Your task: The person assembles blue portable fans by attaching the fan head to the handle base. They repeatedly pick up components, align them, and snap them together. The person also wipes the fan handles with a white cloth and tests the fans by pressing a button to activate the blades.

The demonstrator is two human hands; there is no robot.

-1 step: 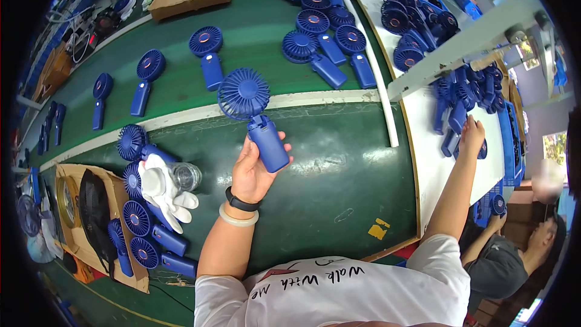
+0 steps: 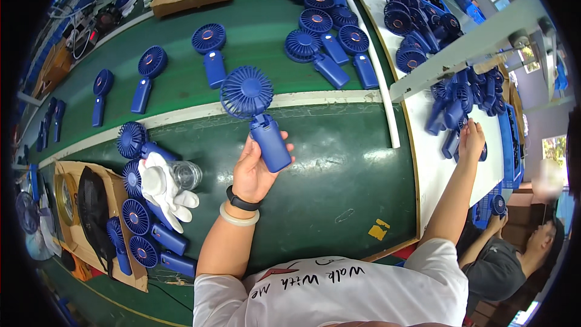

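My left hand (image 2: 253, 169) is closed round the handle of a blue handheld fan (image 2: 270, 143), holding it upright over the green table with its round caged head (image 2: 246, 92) at the top. At the right, my right arm reaches out to a pile of blue handheld fans (image 2: 478, 94) on a white board. There my right hand (image 2: 471, 139) has its fingers drawn together against the near side of the pile. Whether a fan is between those fingertips is hidden. Some fans beside them look blurred.
Several fans lie along the green belt (image 2: 254, 42) beyond a pale rail (image 2: 181, 119). More fans, a white glove (image 2: 164, 189) and a clear jar (image 2: 186, 175) are at left, beside a cardboard tray (image 2: 133, 281). A white pole (image 2: 387, 115) and metal beam (image 2: 466, 60) flank the board. A co-worker (image 2: 496, 266) sits at right.
Fans in the pile by my right fingertips have shifted slightly, one moving away to the left. My left hand keeps its hold on the fan. The whole view has shifted a little.
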